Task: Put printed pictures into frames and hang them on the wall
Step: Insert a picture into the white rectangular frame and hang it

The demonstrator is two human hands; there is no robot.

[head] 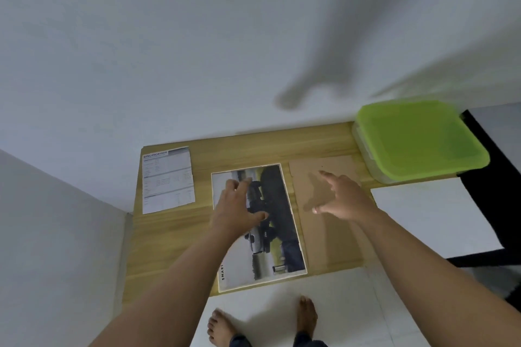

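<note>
The printed picture (284,222) lies flat on the wooden table (169,236), its near end reaching the table's front edge. The left hand (236,205) is over the picture's far half, fingers spread and loosely bent, gripping nothing; whether it touches the print I cannot tell. Just beside the picture, on its right, lies a brown cardboard sheet (327,242), and the right hand (344,200) is above it, fingers splayed and holding nothing. A specification sheet (167,180) lies at the table's far left, a green-lidded container (417,138) at its far right corner. Bare feet (222,327) stand on the floor.
</note>
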